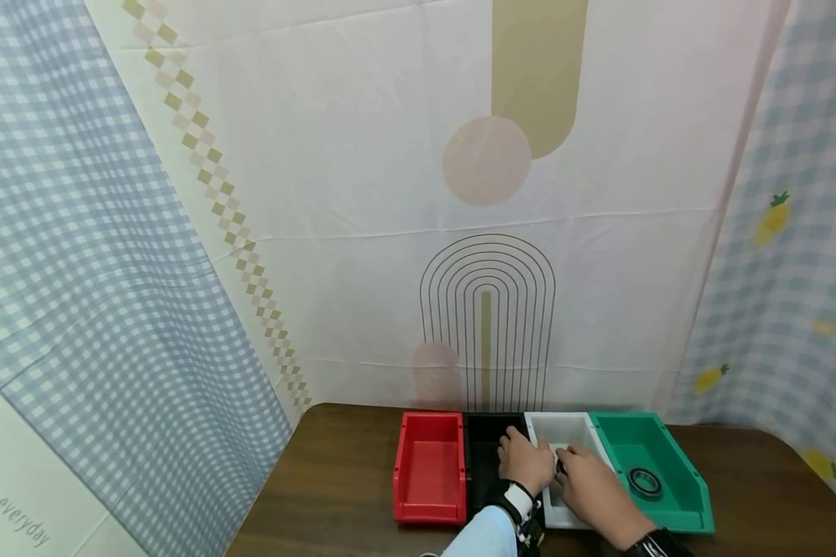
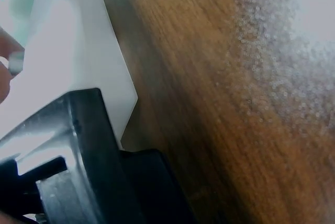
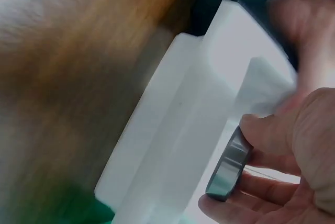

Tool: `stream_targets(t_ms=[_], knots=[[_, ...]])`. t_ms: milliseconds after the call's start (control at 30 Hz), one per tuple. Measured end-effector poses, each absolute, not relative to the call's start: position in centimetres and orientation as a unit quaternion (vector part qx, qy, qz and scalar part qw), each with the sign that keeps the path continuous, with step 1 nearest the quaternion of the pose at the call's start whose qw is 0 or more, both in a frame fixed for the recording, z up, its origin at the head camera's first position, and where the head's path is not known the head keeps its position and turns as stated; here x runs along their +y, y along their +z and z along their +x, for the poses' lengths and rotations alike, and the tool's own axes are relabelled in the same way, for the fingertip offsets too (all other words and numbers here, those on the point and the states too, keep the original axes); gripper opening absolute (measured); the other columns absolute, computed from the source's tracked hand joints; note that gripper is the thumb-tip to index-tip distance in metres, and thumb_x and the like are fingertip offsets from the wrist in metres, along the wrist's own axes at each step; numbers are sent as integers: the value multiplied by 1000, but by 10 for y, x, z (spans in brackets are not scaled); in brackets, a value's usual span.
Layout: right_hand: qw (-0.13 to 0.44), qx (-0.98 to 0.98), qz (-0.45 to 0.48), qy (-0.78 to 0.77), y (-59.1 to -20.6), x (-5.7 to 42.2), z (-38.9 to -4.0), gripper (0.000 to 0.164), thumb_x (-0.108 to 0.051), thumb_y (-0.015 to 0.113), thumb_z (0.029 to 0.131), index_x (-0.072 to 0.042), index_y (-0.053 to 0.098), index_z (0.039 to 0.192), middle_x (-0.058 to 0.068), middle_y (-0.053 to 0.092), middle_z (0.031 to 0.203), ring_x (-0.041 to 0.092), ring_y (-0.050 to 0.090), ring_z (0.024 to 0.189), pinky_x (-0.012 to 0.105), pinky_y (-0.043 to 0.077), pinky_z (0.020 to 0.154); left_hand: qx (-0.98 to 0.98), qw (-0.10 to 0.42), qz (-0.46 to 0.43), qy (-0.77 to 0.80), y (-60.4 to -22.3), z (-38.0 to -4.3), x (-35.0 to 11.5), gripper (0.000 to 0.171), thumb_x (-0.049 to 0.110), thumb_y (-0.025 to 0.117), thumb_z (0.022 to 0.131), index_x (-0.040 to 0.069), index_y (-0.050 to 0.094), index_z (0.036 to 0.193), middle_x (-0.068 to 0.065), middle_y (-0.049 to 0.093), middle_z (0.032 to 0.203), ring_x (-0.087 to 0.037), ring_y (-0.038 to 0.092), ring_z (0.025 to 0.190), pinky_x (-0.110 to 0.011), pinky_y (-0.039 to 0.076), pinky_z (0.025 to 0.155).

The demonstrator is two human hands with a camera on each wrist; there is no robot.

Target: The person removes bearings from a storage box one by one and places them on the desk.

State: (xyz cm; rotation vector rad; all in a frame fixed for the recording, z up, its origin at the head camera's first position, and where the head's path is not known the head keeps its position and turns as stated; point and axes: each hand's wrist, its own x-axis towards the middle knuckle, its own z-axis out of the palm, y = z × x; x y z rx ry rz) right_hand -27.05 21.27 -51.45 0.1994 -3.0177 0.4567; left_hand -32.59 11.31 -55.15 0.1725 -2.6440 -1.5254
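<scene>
In the right wrist view my right hand pinches a shiny steel bearing by its edges, thumb on one side and fingers on the other. It hangs over the white bin. My left hand is close beside the right hand, over the border of the black bin and the white one. Its fingertips come near the right hand's; I cannot tell whether it holds anything. Another bearing, dark-faced with a shiny ring, lies flat in the green bin.
A red bin stands left of the black one, all of the bins side by side on a brown wooden table. Behind the table hangs a patterned white cloth, with blue checked cloth at the sides.
</scene>
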Motion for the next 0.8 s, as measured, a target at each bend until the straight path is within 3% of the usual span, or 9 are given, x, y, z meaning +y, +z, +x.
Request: stream_targets(t_ms=[133,333,500,800], knots=[[35,-986,64,147,-509,216,-254,39,-13,79,94,5,72,128,14,70,111,27,70,98,47,60,83,-861,39,57,-504,-551,-327,113,64,28,66,102,-8,46,151,-35,53,149,-53,54,136,-71,49,102],[-2,-984,40,173,-505,223,-235,40,-17,78,97,4,71,131,14,71,119,32,70,106,53,59,90,-859,29,52,-508,-549,-324,110,64,28,65,103,-8,45,152,-36,51,151,-53,52,138,-72,47,104],[8,-982,40,183,-505,228,-220,40,-18,78,97,3,72,130,16,72,124,38,70,112,57,58,94,-858,14,49,-512,-546,-322,108,66,28,64,103,-8,43,154,-37,49,153,-54,51,140,-72,46,106],[5,-979,54,199,-511,228,-208,41,-17,84,90,-2,74,127,8,71,117,27,70,102,48,60,85,-853,10,48,-519,-544,-320,108,66,27,65,103,-9,43,154,-37,49,153,-53,50,140,-72,46,106]])
